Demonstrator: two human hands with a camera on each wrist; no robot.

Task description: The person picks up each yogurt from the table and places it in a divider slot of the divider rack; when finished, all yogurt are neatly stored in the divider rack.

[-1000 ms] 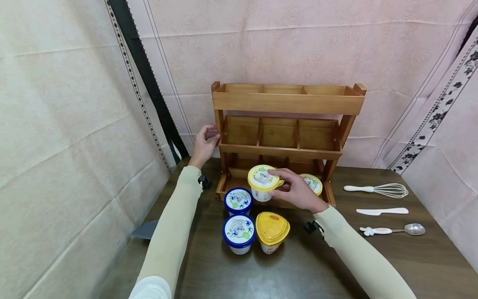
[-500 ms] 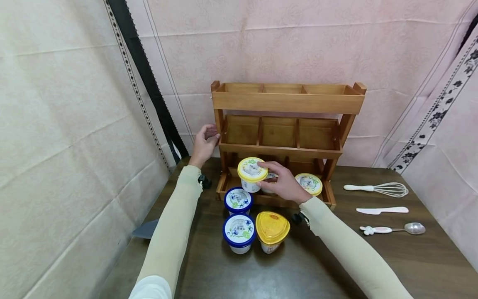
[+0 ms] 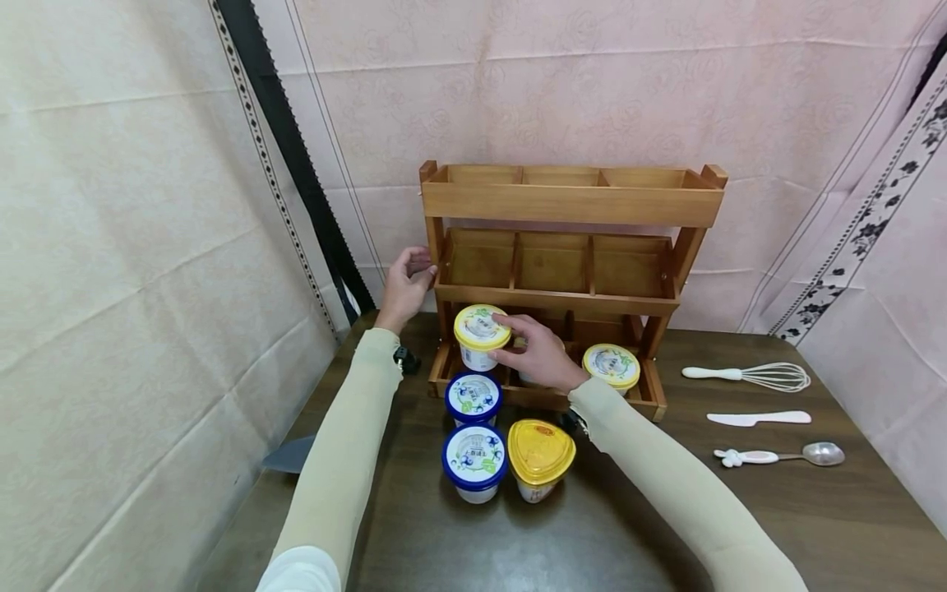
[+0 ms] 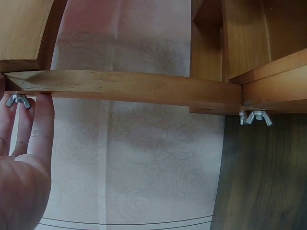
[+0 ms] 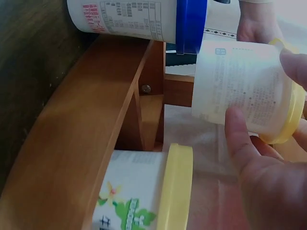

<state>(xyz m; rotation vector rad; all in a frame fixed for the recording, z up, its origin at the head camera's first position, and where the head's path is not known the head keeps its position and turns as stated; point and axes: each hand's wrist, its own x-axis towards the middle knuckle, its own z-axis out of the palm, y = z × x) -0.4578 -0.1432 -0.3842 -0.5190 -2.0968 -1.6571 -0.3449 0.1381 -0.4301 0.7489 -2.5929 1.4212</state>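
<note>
yellow-lidded tub [image 3: 477, 337] is gripped in fingers of right hand [image 3: 538, 353], left hand [image 3: 404, 289] touching rack [image 3: 573, 204], fingers straight.

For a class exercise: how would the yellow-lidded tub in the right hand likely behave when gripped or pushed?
The yellow-lidded tub is probably stiff, showing no dent where the right hand grips it. It seems light, as one hand holds it up. Being round, it might roll on its side.
</note>
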